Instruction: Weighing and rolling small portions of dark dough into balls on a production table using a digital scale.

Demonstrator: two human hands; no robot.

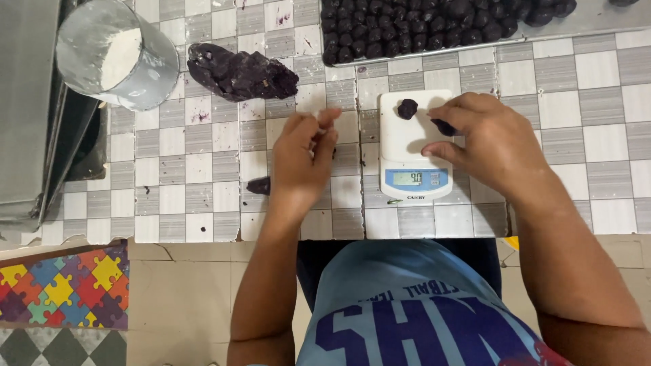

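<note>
Your right hand (488, 139) pinches a small dark dough piece (444, 127) over the white kitchen scale (413, 146), beside 1 dough ball (407, 108) resting on its platform. Your left hand (305, 159) hovers with fingers curled together, holding nothing I can see, near a dark scrap (259, 185) on the tiled counter (196, 169).

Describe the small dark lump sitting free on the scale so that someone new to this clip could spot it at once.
Find the white kitchen scale on the checkered tiled counter, in front of the person. On the platform's upper left lies the small dark purple dough piece, alone. Unlike the piece pinched in the right hand beside it, nothing touches it.
</note>
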